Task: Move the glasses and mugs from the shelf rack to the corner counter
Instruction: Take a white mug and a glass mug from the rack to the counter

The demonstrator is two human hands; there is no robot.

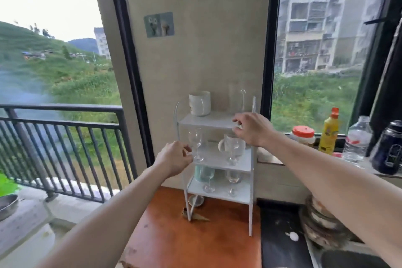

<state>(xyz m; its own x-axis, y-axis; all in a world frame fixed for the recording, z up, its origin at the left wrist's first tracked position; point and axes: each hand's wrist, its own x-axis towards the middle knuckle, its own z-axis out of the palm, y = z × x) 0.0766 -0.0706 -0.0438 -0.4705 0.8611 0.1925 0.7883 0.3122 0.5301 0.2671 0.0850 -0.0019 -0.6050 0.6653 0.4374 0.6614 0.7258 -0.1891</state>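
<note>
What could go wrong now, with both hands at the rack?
1. The left hand is at the stemmed glass on the middle shelf; top-heavy, it may tip if nudged.
2. The right hand sits at the top shelf's edge, above the glass mug; lowering could knock it.
3. The slim rack may rock, shaking the white mug.

Rack point(252, 159) side posts flank crowded stemmed glasses point(195, 143); front open.

White shelf rack point(217, 123) holds a white mug point(199, 103) and clear glasses point(195, 143) over an orange-brown counter point(174, 235).
</note>
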